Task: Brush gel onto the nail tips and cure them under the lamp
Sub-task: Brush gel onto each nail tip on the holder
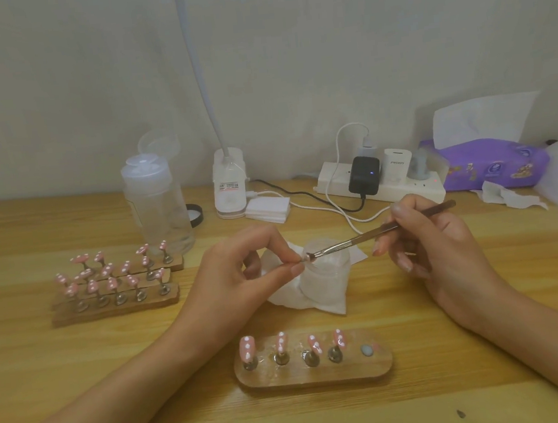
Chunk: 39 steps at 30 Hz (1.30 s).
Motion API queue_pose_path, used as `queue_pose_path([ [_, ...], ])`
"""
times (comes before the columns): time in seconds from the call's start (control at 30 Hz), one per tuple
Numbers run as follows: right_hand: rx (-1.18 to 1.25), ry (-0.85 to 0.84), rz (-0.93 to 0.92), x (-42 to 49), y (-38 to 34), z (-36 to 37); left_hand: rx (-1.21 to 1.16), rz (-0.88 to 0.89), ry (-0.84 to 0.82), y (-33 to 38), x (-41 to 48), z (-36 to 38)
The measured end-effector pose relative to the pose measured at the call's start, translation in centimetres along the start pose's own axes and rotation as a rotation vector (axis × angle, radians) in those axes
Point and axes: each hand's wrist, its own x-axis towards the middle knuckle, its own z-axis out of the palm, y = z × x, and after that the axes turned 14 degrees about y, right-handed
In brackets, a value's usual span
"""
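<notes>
While the left hand (pixel 243 273) pinches one nail tip (pixel 305 259) between thumb and forefinger above a small jar (pixel 328 271), the right hand (pixel 422 241) grips the brush (pixel 359 237), its bristles touching that tip. I judge this to be the gel-brushing step. Next it needs steady strokes, then a return to the wooden holder (pixel 322 375) (one peg sits bare) before curing.

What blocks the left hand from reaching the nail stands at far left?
Likely nothing, so yes: only bare table lies between the left hand and the nail stands. But it's pinching a small piece at the brush tip, so it's occupied.
</notes>
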Motion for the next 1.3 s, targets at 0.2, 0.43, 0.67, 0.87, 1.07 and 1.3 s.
queue_pose_path([
  [0.2,-0.004,-0.006,-0.028,-0.01,0.01,-0.02,0.017,-0.002,-0.009,0.02,-0.05,-0.02],
  [0.43,0.013,0.012,-0.025,-0.02,-0.03,-0.1,-0.019,-0.051,-0.013,-0.11,-0.04,0.09],
  [0.67,0.017,0.043,-0.034,-0.05,-0.01,-0.09,-0.028,-0.077,-0.027,0.04,-0.09,0.01],
  [0.87,-0.026,0.024,-0.017,0.01,0.23,-0.07,-0.02,-0.081,-0.023,0.06,-0.01,0.04],
  [1.07,0.026,-0.002,-0.062,0.19,0.27,-0.19,-0.024,-0.068,-0.012,0.2,-0.04,0.1],
  [1.3,-0.03,-0.006,-0.058,0.2,0.61,-0.33,-0.02,-0.053,-0.012,0.21,-0.03,0.06],
])
